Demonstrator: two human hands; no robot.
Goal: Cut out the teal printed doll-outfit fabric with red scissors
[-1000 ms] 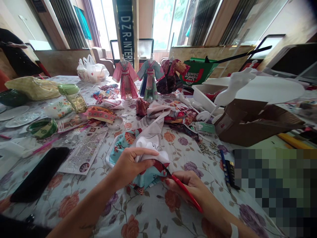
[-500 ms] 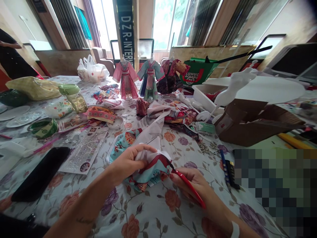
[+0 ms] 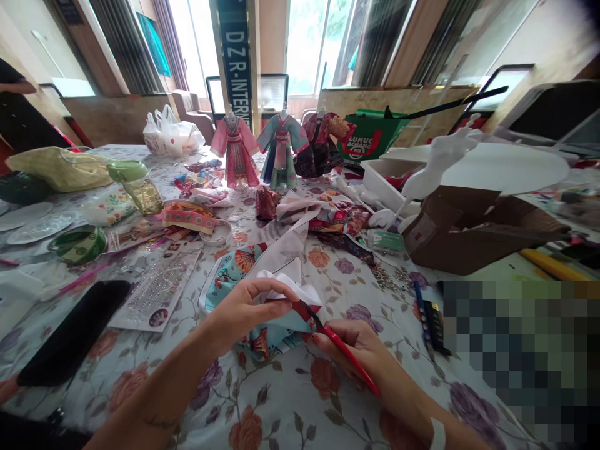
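My right hand (image 3: 363, 350) is closed round red-handled scissors (image 3: 352, 357). Their dark blades point up and left, over the edge of a light blue patterned fabric (image 3: 287, 326) with dark red and white parts. Opposite, my left hand (image 3: 253, 306) pinches this fabric between thumb and fingers, its index finger arched close to the blade tips. Its lower fingers are hidden. Part of the same or a similar blue cloth with a fan print (image 3: 234, 267) lies flat on the tablecloth just beyond my left hand.
Miniature robes (image 3: 280, 150) stand on small forms at the back. A phone (image 3: 75, 331) and a sheet of stick-on gems (image 3: 157, 290) lie left. To the right are a cardboard box (image 3: 450, 234), a white mannequin form (image 3: 435, 159) and a blue pen (image 3: 422, 315). Cloth scraps (image 3: 323, 215) lie ahead.
My left hand has shifted its hold, its fingers now further right, near the blades. The scissors have moved slightly left, and more white cloth shows behind the hand.
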